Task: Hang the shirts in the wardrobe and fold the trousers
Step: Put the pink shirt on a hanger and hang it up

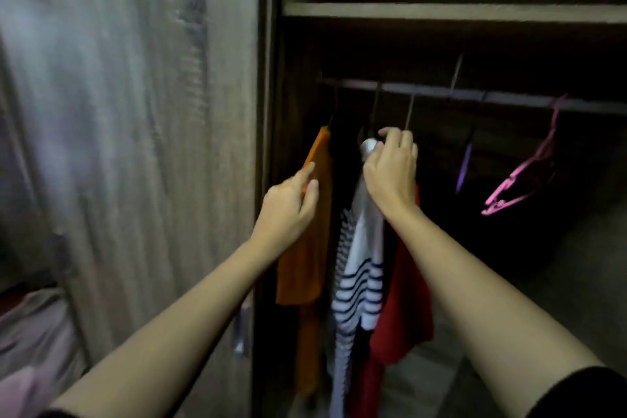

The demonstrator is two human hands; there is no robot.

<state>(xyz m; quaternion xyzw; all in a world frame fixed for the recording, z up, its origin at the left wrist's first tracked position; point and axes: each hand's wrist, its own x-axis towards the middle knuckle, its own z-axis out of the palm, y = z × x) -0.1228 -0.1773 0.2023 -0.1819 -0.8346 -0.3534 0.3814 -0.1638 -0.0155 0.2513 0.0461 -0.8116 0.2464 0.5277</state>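
**Three shirts, two bare hangers**

Three shirts hang from one rail (pixel 509 97): one orange shirt (pixel 315 248), one striped shirt (pixel 359 282) and one red shirt (pixel 403 309). Two hangers carry nothing: one pink hanger (pixel 519 174) and one purple hanger (pixel 463 166). Above them runs one shelf (pixel 441 12). One door (pixel 135 146) stands beside them. Two hands show, the left hand (pixel 291 204) and the right hand (pixel 390 170)

Orange shirt (pixel 317 220) hangs on wardrobe rail (pixel 437 94), edge pinched by left fingers (pixel 309 170). White/navy striped shirt (pixel 359 282): collar in right fingers (pixel 395 141). Red shirt (pixel 409 299) below them, adj.
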